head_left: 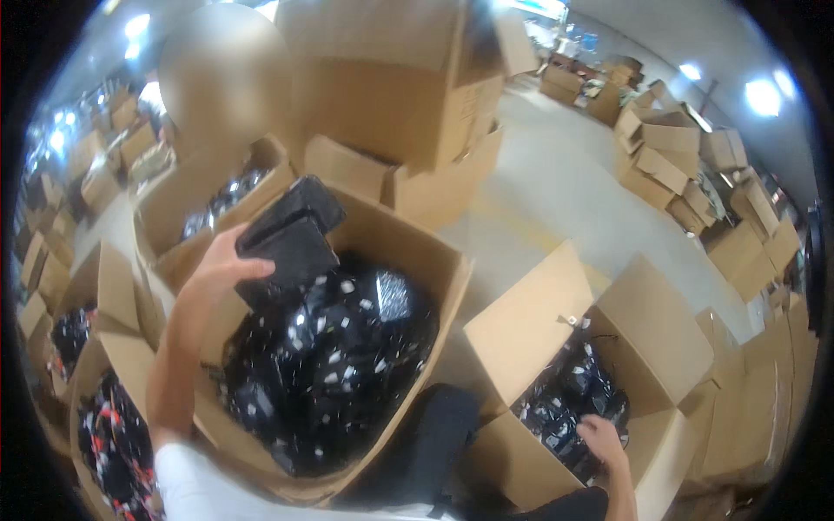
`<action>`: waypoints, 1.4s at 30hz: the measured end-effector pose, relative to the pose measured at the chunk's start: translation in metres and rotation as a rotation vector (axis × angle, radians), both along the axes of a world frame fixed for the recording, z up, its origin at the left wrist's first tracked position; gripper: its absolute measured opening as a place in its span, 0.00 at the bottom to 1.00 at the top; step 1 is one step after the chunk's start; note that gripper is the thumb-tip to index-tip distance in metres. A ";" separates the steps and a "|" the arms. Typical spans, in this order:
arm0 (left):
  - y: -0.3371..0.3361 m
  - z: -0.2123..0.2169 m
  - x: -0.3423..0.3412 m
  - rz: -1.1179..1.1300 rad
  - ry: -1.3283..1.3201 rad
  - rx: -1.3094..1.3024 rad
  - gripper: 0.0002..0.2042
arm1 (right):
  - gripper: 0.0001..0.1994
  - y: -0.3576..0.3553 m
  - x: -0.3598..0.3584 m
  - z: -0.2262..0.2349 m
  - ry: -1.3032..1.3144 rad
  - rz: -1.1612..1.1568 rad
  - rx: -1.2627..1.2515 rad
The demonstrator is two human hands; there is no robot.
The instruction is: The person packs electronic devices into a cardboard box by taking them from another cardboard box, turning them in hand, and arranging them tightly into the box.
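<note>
My left hand [221, 265] is raised over a big open cardboard box [426, 260] and grips two flat black packets [291, 234] held together. That box is filled with many black plastic-wrapped packets [334, 365] bearing small white labels. My right hand [599, 434] reaches down into a second open cardboard box [647, 334] at the lower right, fingers resting on the shiny black packets [573, 395] inside; whether it grips one I cannot tell.
More open boxes of black packets stand at the left [213, 200] and lower left [109, 434]. Stacked closed cartons [408, 95] rise behind the big box. Another person stands at the upper left. Further cartons [686, 165] line the grey floor at right.
</note>
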State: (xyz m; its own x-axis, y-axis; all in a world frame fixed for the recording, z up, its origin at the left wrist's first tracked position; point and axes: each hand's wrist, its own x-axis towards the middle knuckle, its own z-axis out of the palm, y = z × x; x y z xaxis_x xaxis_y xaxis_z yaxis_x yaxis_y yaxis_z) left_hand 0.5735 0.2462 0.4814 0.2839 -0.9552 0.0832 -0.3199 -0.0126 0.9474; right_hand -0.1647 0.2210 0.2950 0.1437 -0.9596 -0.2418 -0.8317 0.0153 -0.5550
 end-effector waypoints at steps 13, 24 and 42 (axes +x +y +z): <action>-0.082 0.025 -0.323 -0.887 0.098 0.011 0.31 | 0.21 -0.033 0.151 0.196 -1.155 -0.022 -0.214; -0.143 -0.143 -0.506 -0.769 0.619 0.575 0.12 | 0.13 -0.016 0.000 0.101 -1.016 -0.824 -0.938; -0.121 -0.124 -0.516 -0.789 1.453 0.371 0.23 | 0.20 -0.012 0.105 0.061 0.114 -0.211 -1.229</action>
